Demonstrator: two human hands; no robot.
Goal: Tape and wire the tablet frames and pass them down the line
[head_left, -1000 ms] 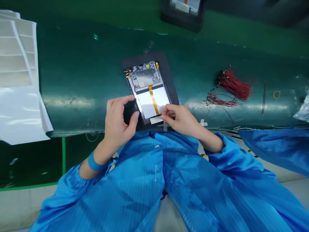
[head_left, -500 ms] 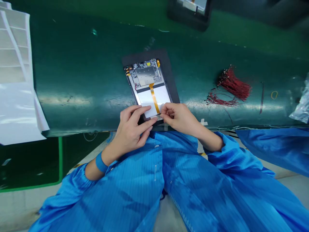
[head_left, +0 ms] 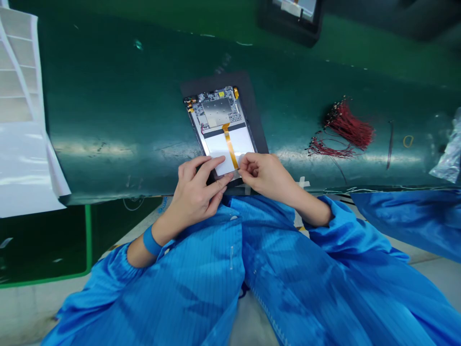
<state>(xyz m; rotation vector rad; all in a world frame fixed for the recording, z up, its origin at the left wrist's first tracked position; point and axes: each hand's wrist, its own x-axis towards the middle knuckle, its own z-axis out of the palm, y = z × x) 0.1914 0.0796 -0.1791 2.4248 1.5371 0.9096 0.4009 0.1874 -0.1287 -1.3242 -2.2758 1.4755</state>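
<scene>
An opened tablet lies on a dark mat near the bench's front edge, its circuit board at the far end. An orange flex cable runs down over the white battery. My left hand rests on the tablet's near left part, fingers spread, index finger on the white surface and thumb at the near edge. Across from it, my right hand has thumb and index finger pinched together at the near right edge. Whatever sits in that pinch is too small to make out.
Right of the tablet lie a bundle of red wires, a yellow rubber band and a clear plastic bag. White sheets hang over the left side. A black tray holding another device stands at the back.
Both hands stay almost in place at the tablet's near edge. The view has shifted slightly, and the tablet has not visibly moved on the mat.
</scene>
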